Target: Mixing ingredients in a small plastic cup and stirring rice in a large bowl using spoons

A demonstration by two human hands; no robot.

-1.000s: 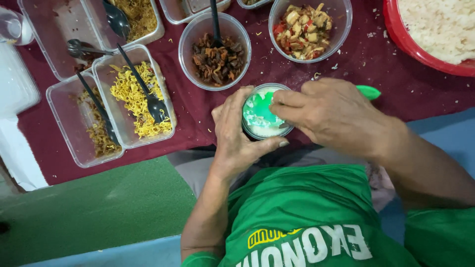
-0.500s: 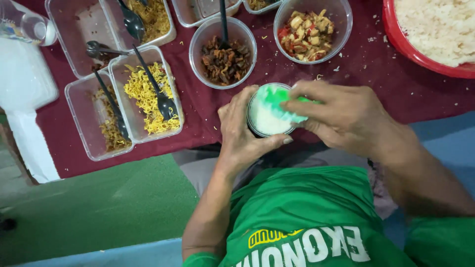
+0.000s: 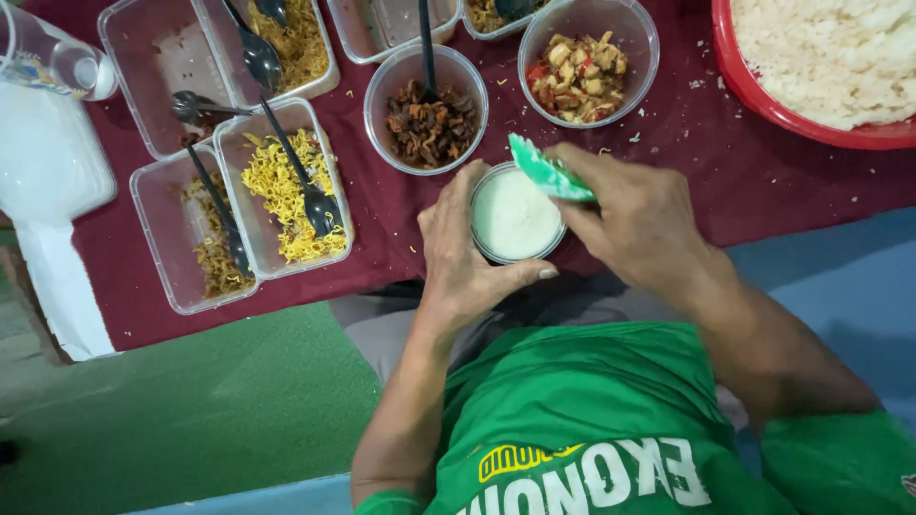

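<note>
The left hand was wrapped around a small round cup packed level with white rice, thumb on the near side and fingers on the far left rim. The cup stood at the near edge of the maroon tablecloth, directly in front of the person's green shirt. The right hand was pinched on a green scoop, held tilted above the cup's far right rim, close to it; whether it touched the rim could not be told. Just beyond the cup stood a round tub of dark fried pieces with a black spoon in it, and a round tub of diced mixed vegetables. A red basin of white rice sat at the far right. Rectangular trays of yellow noodles lay to the left
</note>
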